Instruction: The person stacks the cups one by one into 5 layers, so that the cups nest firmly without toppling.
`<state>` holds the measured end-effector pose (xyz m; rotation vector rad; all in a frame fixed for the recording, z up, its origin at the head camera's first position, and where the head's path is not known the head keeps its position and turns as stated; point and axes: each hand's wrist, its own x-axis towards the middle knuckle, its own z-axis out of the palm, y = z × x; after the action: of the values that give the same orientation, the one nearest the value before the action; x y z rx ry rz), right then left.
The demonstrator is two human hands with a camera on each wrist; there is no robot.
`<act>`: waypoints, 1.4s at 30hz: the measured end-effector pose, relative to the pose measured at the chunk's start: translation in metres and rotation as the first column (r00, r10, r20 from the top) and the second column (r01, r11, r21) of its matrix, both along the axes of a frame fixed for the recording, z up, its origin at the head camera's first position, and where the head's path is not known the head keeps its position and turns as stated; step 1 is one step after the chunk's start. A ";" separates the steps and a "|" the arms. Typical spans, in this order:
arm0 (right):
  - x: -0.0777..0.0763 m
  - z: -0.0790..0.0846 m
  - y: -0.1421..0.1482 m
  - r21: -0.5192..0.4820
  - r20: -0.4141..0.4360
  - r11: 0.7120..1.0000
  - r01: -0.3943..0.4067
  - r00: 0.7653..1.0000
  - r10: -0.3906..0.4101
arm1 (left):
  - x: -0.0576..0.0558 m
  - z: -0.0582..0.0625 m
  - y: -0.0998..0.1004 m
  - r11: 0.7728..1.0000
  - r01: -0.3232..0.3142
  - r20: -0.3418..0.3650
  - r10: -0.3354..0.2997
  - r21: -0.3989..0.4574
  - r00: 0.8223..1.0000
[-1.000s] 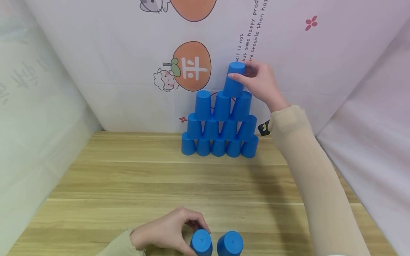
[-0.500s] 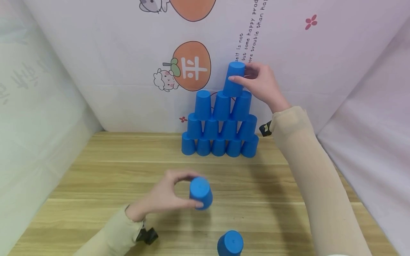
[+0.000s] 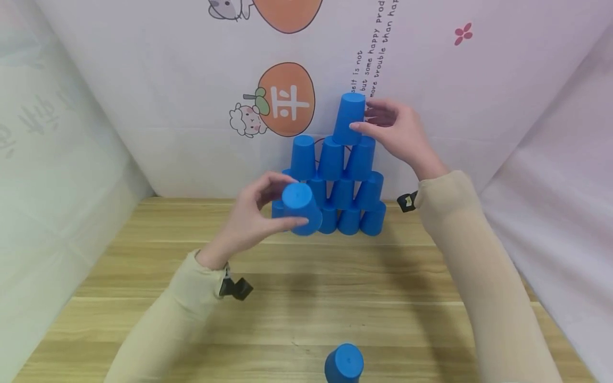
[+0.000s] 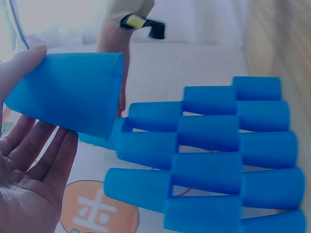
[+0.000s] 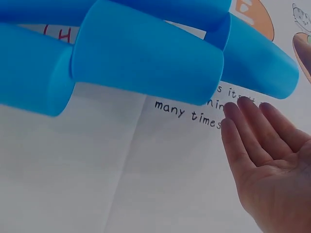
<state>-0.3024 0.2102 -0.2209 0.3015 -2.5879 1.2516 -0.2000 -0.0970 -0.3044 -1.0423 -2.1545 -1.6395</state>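
My left hand (image 3: 249, 221) grips an upside-down blue cup (image 3: 298, 198) between thumb and fingers, in front of the left side of a blue cup pyramid (image 3: 342, 192). In the left wrist view, the held cup (image 4: 68, 92) lies across the fingers, apart from the stacked cups (image 4: 209, 170). One cup (image 3: 349, 118) stands alone on the fourth row, resting over the right part of the row of three below. Beside that cup my right hand (image 3: 404, 133) has its fingers loosely extended. The right wrist view shows the right hand (image 5: 272, 165) with straight fingers, not wrapped round any cup.
Another blue cup (image 3: 346, 364) stands upside down on the wooden table (image 3: 201, 324) near the front edge. A printed white cloth (image 3: 191, 106) hangs close behind the pyramid, and white side cloths (image 3: 57, 175) flank the table.
My left hand has lifted a cup from the table's front and carried it forward to the pyramid. My right hand has loosened from the top cup and drawn slightly right; that cup stays put.
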 end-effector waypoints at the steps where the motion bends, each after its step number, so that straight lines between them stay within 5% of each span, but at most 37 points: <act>1: 0.002 0.000 0.002 0.001 -0.007 1.000 0.004 1.000 -0.004 | -0.003 0.004 0.001 1.000 -0.003 -0.003 0.003 0.005 1.000; 8: 0.021 0.000 0.012 -0.001 -0.071 1.000 0.006 0.997 -0.006 | -0.026 0.033 0.009 0.996 0.000 -0.065 0.006 0.094 0.998; 14: 0.044 -0.010 0.016 0.025 -0.110 0.997 -0.070 0.991 0.073 | -0.044 0.051 0.012 0.980 -0.030 -0.020 0.035 0.198 0.999; 25: 0.103 -0.064 0.020 0.137 -0.091 0.952 -0.273 0.954 0.287 | -0.071 0.067 0.020 0.968 -0.147 0.020 0.146 0.204 0.989; 31: 0.137 -0.102 0.010 0.143 -0.088 0.883 -0.447 0.883 0.461 | -0.084 0.075 0.023 0.967 -0.198 0.054 0.192 0.163 0.980; 39: 0.181 -0.147 -0.007 -0.009 0.030 0.755 -0.656 0.754 0.656 | -0.103 0.078 0.039 0.970 -0.228 0.051 0.224 0.079 0.973; 42: 0.192 -0.161 -0.011 -0.081 0.084 0.688 -0.721 0.683 0.725 | -0.111 0.079 0.044 0.968 -0.242 0.062 0.238 0.064 0.969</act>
<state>-0.1102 0.1987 -0.3820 1.4078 -2.5945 1.5717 -0.3107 -0.0526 -0.2250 -0.6922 -2.1408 -1.6333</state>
